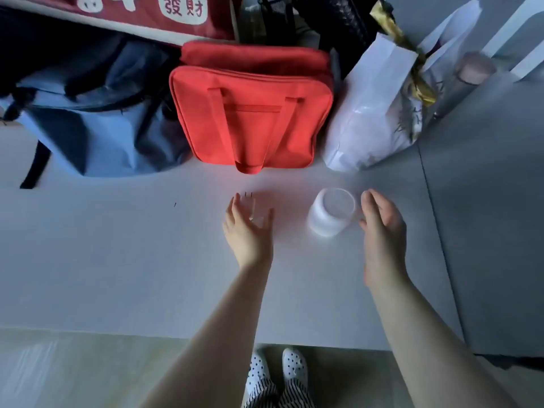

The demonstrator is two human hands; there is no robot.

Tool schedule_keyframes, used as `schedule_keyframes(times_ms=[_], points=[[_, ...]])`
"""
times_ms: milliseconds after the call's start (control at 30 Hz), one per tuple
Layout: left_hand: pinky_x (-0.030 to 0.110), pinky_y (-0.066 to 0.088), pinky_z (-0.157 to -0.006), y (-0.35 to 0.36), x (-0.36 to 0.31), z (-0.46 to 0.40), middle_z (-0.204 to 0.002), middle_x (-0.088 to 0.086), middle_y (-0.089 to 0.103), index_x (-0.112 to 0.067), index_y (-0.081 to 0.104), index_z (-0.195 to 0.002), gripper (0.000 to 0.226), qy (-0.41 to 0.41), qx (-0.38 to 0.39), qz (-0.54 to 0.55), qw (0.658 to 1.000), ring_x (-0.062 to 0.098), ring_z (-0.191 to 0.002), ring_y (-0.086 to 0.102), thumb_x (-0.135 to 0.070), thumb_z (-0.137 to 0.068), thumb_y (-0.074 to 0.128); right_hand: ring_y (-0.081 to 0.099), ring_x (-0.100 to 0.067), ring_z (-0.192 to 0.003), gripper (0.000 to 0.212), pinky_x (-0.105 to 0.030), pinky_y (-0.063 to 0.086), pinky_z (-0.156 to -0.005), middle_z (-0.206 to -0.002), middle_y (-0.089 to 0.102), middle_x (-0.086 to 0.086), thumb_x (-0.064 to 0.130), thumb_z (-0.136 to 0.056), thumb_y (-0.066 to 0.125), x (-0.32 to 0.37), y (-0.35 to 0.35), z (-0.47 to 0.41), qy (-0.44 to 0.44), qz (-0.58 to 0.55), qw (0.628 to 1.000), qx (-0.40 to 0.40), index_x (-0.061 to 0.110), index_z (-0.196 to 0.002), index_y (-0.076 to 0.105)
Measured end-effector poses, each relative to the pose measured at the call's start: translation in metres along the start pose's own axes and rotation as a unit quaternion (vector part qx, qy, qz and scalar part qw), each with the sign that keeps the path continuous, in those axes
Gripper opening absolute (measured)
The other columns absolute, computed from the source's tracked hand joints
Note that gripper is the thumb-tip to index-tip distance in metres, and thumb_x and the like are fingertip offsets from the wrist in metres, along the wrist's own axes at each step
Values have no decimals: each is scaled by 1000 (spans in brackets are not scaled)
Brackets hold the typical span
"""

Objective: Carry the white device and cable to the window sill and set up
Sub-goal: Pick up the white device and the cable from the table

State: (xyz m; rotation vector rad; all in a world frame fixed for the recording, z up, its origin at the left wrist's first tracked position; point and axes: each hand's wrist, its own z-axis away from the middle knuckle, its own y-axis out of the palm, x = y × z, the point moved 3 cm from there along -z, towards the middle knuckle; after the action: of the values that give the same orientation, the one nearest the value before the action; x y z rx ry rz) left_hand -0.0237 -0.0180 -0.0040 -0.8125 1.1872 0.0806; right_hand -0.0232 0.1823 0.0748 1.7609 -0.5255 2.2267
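The device [331, 212] is a small rounded white plastic body, smooth and faintly translucent, with a flat circular face turned up toward the camera; it stands on the matte pale table [117, 260] just left of the right hand [382, 228]. That hand is open, fingers loosely curved toward the device's side — whether the fingertips touch it cannot be told. The left hand [248, 231] is open too, palm turned inward with thumb spread, and a small clear or white piece sits between thumb and fingers, too blurred to identify; it may be part of the cable, but that is unclear. Beyond the left hand lies a red fabric bag [253, 113] with two handles and a zip pocket, soft and boxy. Farther left sits a slumped blue backpack [97, 122]; beyond the right hand, a glossy white paper bag [374, 113] — its top is crumpled. Items along the top edge are cut off.
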Motion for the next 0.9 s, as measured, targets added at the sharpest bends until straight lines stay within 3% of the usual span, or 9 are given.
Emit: schedule_keyframes(times_ms=[100,233,367,500,667,833,900], points=[[44,33,-107,12,5,4,-132,8,57,-6,51,-136,80,61,-56,-104,991,31,-118,54,-45,-67,64,60,9,-102,39,-13,46,-88,-108,60,22,32,-92,59,-18,0,-3,1,6,1000,6,19,-129,54],[40,31,-104,18,7,3,-126,6,58,-12,51,-138,83,50,-95,-173,979,34,-113,53,-44,-64,70,56,11,-108,53,-6,43,-84,-121,60,7,38,-84,61,-38,5,-6,-2,-9,1000,21,18,-132,50],[37,30,-94,17,6,-2,-115,3,62,-22,56,-133,63,25,-101,-183,978,32,-106,55,-34,-72,69,55,-7,-120,65,-9,46,-88,-135,55,-5,35,-75,65,-46,13,-4,-12,-11,999,46,14,-133,45],[34,35,-81,16,7,-5,-103,6,66,-20,69,-114,41,58,-113,-146,981,35,-92,58,-22,-73,70,58,-13,-120,83,-28,46,-103,-135,55,-7,32,-65,78,-49,23,-3,-30,24,998,57,11,-137,42],[16,26,-74,7,4,-9,-97,7,68,-14,71,-109,33,52,-107,-35,992,33,-84,55,-12,-77,69,59,-13,-114,80,-26,45,-97,-125,60,0,29,-60,84,-47,32,-6,-70,89,992,46,14,-129,48],[32,50,-90,5,-4,-9,-104,4,67,-19,67,-114,34,-39,-39,122,991,20,-91,65,-22,-80,67,59,-13,-99,66,-23,46,-84,-110,61,5,23,-62,88,-44,36,-7,-76,128,989,25,13,-117,53],[23,51,-87,1,-11,-6,-107,6,70,-18,67,-112,31,-79,-27,172,982,6,-84,67,-21,-81,67,59,-14,-96,63,-18,46,-80,-109,62,3,25,-62,88,-39,39,-7,-82,129,988,25,12,-114,54]])
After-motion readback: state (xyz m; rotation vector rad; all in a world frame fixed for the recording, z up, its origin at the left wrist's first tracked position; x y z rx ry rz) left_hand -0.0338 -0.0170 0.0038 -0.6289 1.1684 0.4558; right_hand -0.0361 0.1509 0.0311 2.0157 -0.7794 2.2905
